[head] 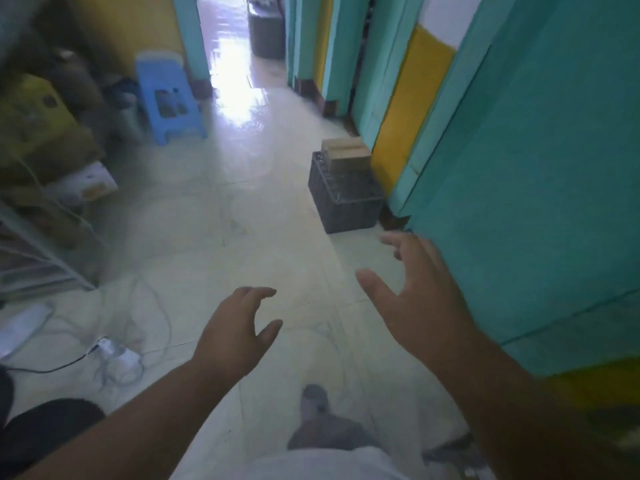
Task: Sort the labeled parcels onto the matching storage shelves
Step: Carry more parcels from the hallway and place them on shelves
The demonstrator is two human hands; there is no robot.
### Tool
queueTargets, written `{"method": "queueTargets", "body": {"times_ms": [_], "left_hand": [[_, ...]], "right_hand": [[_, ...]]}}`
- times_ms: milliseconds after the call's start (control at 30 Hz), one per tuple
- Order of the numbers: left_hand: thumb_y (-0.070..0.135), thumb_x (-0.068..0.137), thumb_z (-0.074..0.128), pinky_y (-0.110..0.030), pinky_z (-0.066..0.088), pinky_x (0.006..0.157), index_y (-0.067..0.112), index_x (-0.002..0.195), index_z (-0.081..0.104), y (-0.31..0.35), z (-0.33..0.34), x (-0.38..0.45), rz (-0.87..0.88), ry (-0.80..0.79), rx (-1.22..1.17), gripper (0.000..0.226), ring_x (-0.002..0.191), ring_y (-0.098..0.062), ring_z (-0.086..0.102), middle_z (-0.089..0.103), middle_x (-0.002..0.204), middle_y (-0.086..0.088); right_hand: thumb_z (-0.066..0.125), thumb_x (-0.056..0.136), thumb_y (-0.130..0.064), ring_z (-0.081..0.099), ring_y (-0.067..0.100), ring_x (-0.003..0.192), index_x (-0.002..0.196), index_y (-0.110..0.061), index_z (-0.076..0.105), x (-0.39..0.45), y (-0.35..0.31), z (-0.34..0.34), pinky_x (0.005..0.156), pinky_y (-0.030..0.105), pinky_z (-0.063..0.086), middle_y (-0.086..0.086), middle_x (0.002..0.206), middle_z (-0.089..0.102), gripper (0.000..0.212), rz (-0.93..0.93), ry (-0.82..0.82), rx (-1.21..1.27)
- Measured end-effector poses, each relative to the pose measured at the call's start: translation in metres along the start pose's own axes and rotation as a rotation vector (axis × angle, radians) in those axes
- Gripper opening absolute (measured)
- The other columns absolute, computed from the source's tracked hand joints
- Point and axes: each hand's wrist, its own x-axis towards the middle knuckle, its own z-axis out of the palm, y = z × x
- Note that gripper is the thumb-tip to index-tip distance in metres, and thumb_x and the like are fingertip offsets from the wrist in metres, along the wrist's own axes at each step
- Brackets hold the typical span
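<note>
A dark plastic crate (346, 199) stands on the pale floor against the teal wall, ahead and to the right. A brown cardboard parcel (346, 154) sticks up out of its far end. My left hand (235, 332) is stretched out low over the floor, fingers apart, holding nothing. My right hand (419, 296) is higher and further right, just short of the crate, fingers spread and empty. A metal shelf rack (38, 261) with blurred packages stands at the left edge.
A blue plastic stool (169, 98) stands at the back left near a bright doorway. White cables and a power strip (117, 355) lie on the floor at the left. A teal wall (540, 168) runs along the right. A second dark bin (266, 32) sits beyond the doorway.
</note>
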Motion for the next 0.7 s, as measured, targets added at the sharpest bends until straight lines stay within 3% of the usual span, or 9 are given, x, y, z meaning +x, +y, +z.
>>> {"method": "queueTargets", "body": {"times_ms": [267, 400, 500, 633, 700], "left_hand": [[0.034, 0.086, 0.076, -0.030, 0.048, 0.090, 0.025, 0.133, 0.058, -0.026, -0.065, 0.135, -0.173, 0.155, 0.003, 0.051, 0.109, -0.016, 0.061, 0.061, 0.127, 0.004], [0.032, 0.086, 0.077, -0.026, 0.044, 0.088, 0.024, 0.131, 0.060, -0.072, -0.087, 0.216, -0.237, 0.183, 0.000, 0.050, 0.109, -0.016, 0.062, 0.062, 0.126, 0.004], [0.031, 0.085, 0.077, -0.026, 0.045, 0.088, 0.023, 0.130, 0.061, -0.109, -0.104, 0.294, -0.205, 0.176, 0.007, 0.048, 0.106, -0.015, 0.062, 0.063, 0.124, 0.004], [0.029, 0.086, 0.077, -0.026, 0.044, 0.085, 0.022, 0.128, 0.062, -0.128, -0.131, 0.415, -0.129, 0.085, 0.019, 0.045, 0.101, -0.015, 0.063, 0.064, 0.122, 0.003], [0.030, 0.085, 0.077, -0.025, 0.044, 0.084, 0.024, 0.128, 0.062, -0.124, -0.141, 0.474, -0.061, 0.037, 0.031, 0.045, 0.100, -0.013, 0.063, 0.064, 0.121, 0.005]], "right_hand": [[0.064, 0.089, -0.049, 0.047, 0.013, 0.124, 0.132, -0.031, 0.049, 0.215, -0.049, 0.049, 0.102, 0.038, 0.046, -0.006, 0.134, 0.047, 0.049, -0.200, -0.142, 0.084], [0.064, 0.090, -0.047, 0.046, 0.011, 0.122, 0.132, -0.028, 0.050, 0.312, -0.074, 0.104, 0.098, 0.027, 0.039, -0.007, 0.131, 0.047, 0.048, -0.222, -0.174, 0.099], [0.064, 0.089, -0.047, 0.047, 0.012, 0.121, 0.131, -0.029, 0.049, 0.387, -0.089, 0.128, 0.097, 0.029, 0.041, -0.007, 0.132, 0.047, 0.048, -0.188, -0.137, 0.104], [0.064, 0.090, -0.044, 0.048, 0.015, 0.121, 0.131, -0.030, 0.049, 0.479, -0.099, 0.124, 0.101, 0.042, 0.047, -0.004, 0.133, 0.050, 0.046, -0.095, -0.038, 0.099], [0.064, 0.091, -0.043, 0.047, 0.014, 0.121, 0.133, -0.028, 0.049, 0.519, -0.097, 0.117, 0.101, 0.039, 0.046, -0.005, 0.133, 0.050, 0.047, -0.026, -0.004, 0.090]]}}
